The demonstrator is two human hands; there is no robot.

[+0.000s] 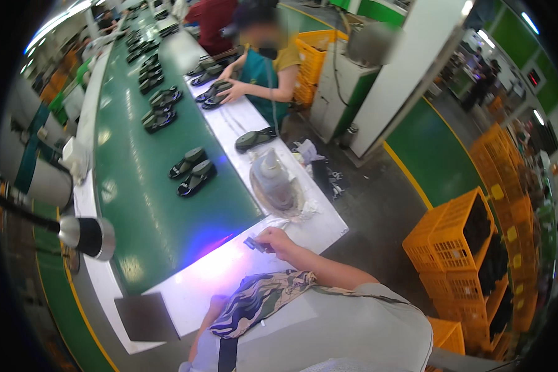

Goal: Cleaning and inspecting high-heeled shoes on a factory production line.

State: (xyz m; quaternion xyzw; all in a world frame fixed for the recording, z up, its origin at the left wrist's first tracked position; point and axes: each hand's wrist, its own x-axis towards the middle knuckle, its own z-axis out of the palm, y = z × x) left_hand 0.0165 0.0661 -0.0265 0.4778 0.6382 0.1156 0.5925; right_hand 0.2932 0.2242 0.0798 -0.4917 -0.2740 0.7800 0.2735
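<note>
Over the white near end of the table (pixel 319 232), my right hand (pixel 278 240) is closed, pinching a small grey-blue flat object (pixel 253 245) whose kind I cannot make out. My left hand (pixel 217 305) is low beside a camouflage-patterned cloth piece (pixel 260 301) at my waist; its fingers are hidden. Ahead on the green conveyor belt (pixel 173 248) sits a pair of dark sandals (pixel 196 177), out of reach of both hands. A cloudy plastic bottle (pixel 271 180) stands in a messy shallow dish beyond my right hand.
Another person's hands (pixel 232 92) hold a sandal across the table's right side. A single sandal (pixel 254 139) lies nearer. Orange crates (pixel 446 248) are stacked at right. A lamp (pixel 88 237) juts in at left above a dark square plate (pixel 146 317). More sandals line the far belt.
</note>
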